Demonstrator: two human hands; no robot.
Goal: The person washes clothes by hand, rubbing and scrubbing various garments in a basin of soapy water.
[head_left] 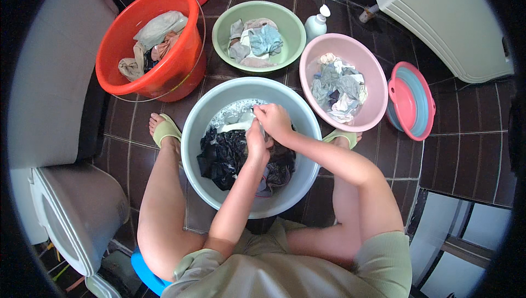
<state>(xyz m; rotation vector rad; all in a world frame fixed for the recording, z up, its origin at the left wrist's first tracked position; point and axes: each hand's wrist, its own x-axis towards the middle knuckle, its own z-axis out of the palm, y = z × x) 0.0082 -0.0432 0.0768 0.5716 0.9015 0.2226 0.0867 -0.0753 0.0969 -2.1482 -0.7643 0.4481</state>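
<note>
A large pale blue basin (250,212) stands on the floor between my feet. My left hand (258,139) and my right hand (272,120) meet over its right half, fingers closed around a piece of whitish cloth (238,126). Much of that cloth is hidden by my fingers. Below my hands lies a heap of wet black clothes (224,156), and a darker garment with a coloured edge (277,178) sits to its right. Sudsy water (224,113) shows along the basin's far side.
Beyond the basin stand a green basin (294,53) and a pink basin (376,104), both holding clothes, with a pump bottle (315,26) between. An orange bucket (185,76) of laundry is far left. A collapsible basin (415,100) leans at right; a toilet (78,211) is left.
</note>
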